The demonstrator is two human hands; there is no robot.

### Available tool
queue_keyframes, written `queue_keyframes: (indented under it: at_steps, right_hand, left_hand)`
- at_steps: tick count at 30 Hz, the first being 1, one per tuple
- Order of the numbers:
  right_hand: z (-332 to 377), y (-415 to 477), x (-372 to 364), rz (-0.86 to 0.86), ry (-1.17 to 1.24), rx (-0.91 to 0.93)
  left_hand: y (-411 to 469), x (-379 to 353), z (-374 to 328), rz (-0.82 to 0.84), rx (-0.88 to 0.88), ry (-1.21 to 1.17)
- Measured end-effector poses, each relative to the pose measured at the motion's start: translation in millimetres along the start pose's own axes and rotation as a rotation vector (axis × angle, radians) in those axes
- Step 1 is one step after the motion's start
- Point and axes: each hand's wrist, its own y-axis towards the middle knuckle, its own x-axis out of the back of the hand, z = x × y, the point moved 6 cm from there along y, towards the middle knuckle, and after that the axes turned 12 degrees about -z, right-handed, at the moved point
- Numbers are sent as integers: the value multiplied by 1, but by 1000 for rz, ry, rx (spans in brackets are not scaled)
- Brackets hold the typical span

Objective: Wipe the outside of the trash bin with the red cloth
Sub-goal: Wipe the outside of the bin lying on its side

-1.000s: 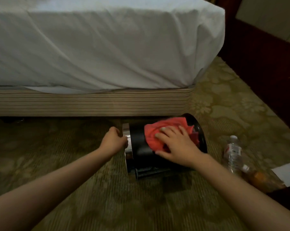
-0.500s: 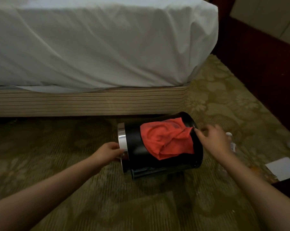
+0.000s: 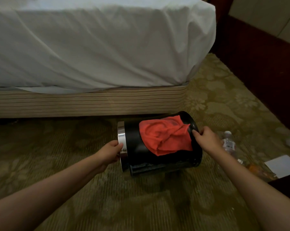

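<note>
A black trash bin (image 3: 134, 142) with a silver rim lies on its side on the carpet, rim to the left. The red cloth (image 3: 164, 135) lies crumpled and loose on the bin's upper side. My left hand (image 3: 110, 153) grips the silver rim at the left end. My right hand (image 3: 206, 138) grips the bin's base edge at the right end, just beside the cloth's corner.
A bed with a white sheet (image 3: 90, 47) and striped base (image 3: 90, 102) stands just behind the bin. A plastic water bottle (image 3: 229, 142) and a white paper (image 3: 282, 165) lie on the carpet to the right. Dark wooden furniture (image 3: 257, 72) runs along the right.
My right hand lifted off the red cloth and moved right to the bin's base edge. My left hand shifted down along the silver rim. The cloth now lies free on the bin.
</note>
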Motion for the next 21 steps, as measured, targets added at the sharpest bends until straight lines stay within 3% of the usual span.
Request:
queue_keyframes:
  at_steps: [6, 11, 14, 16, 18, 20, 21]
  right_hand:
    - [12, -3, 11, 9, -104, 58]
    - [25, -3, 6, 100, -172, 50]
    - [34, -3, 5, 112, -189, 93]
    - [44, -4, 6, 99, -321, 146]
    - [61, -4, 10, -59, -494, 300]
    - [96, -15, 13, -281, -393, 604]
    - [115, -23, 8, -298, -284, 766]
  left_hand:
    - [7, 11, -2, -78, 3, 60]
    - [7, 15, -4, -36, 75, -37]
    - [9, 20, -11, -41, 7, 12]
    - [10, 20, -15, -3, -75, 102]
    - [11, 21, -18, 27, -152, 218]
    - [13, 24, -19, 27, -258, 382]
    - [16, 26, -19, 10, -307, 486]
